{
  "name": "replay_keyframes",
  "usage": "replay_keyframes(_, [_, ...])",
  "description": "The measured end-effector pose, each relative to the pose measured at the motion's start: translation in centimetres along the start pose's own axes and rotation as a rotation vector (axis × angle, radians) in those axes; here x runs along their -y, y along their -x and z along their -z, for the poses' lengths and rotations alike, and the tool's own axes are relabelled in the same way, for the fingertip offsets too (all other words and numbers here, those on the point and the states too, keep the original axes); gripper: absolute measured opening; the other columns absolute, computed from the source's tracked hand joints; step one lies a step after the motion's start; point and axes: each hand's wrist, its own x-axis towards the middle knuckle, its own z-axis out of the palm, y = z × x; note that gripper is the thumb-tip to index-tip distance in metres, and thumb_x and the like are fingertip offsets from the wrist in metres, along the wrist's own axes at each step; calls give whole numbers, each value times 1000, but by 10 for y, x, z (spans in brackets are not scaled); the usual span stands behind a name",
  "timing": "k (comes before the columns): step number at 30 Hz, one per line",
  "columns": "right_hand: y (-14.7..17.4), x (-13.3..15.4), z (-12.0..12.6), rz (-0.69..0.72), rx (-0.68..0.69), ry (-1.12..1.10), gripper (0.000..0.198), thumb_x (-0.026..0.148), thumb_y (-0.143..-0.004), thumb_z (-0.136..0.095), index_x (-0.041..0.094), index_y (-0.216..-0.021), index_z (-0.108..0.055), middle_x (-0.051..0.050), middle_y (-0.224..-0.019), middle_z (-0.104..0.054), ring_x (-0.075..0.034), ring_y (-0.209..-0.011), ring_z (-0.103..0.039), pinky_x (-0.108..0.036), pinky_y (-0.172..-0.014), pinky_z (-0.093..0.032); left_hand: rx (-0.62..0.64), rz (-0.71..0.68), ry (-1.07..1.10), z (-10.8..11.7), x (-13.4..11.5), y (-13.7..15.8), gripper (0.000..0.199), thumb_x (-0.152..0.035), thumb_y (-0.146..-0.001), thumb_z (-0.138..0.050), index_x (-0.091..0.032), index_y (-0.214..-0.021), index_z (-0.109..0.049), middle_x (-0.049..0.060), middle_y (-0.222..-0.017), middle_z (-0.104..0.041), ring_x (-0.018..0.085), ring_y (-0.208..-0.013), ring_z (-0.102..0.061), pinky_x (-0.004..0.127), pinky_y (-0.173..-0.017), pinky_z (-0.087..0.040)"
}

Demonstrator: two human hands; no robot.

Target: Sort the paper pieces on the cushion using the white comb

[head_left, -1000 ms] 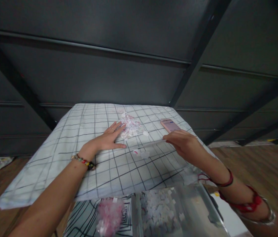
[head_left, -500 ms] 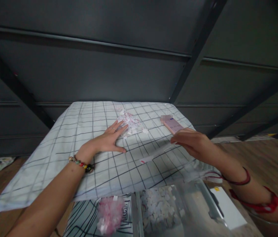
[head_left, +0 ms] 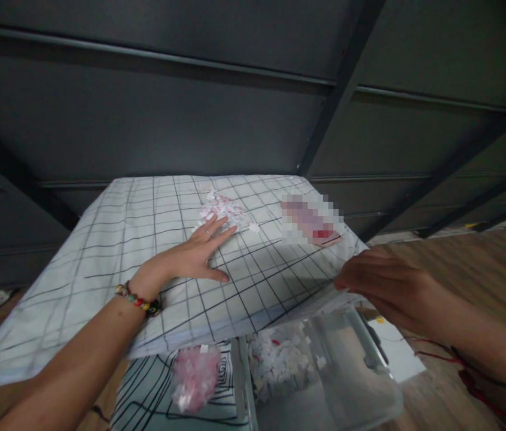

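Observation:
My left hand [head_left: 197, 254] lies on the checked cloth [head_left: 145, 209] with its fingers spread. Its fingertips reach the near edge of a heap of small white and pink paper scraps [head_left: 221, 209]. My right hand [head_left: 383, 290] is over the cloth's right front edge, fingers pinched together. Something pale and see-through shows faintly below its fingertips; I cannot make out what it is. Under that edge stands a clear plastic box [head_left: 347, 383] holding many white paper scraps [head_left: 280, 359], one with a red mark.
A phone [head_left: 309, 221], partly pixelated, lies at the cloth's right side. Left of the box, a clear bag of pink bits [head_left: 197, 377] rests on a patterned cloth [head_left: 145, 395]. A white sheet [head_left: 399, 350] lies behind the box. Dark panels [head_left: 181, 114] rise at the back.
My right hand has moved right and toward me, away from the phone. The thin see-through strip with a red mark has left the cloth. My left hand stays spread; the view has shifted slightly.

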Motion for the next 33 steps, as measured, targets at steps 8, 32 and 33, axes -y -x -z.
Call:
replay_keyframes(8, [-6,-29,-7,-108,-150,205,18,15,-89,-41,21,-92,-57,-3,-80,-69,-16,-71,-64,-28,-65,-49,-29,80,-25,2,6,0,98,-57,-80,-63,-19,-150,-6,14,-156,10,34,-140,10,47,-112,-8])
replay_keyframes(32, [-44,-72,-49,-196,-122,330,26,6,-81,-42,16,-92,-64,-8,-86,-71,-19,-78,-65,-30,-71,-49,-59,96,-24,-5,22,3,89,-60,-85,-56,-22,-150,-7,13,-157,2,34,-140,9,49,-112,-9])
replay_keyframes(33, [-43,-72,-49,-188,-113,313,24,7,-82,-43,16,-90,-64,-7,-85,-70,-19,-78,-65,-30,-72,-50,-61,97,-24,-4,22,3,90,-59,-85,-57,-22,-150,-7,13,-157,3,34,-140,9,49,-112,-9])
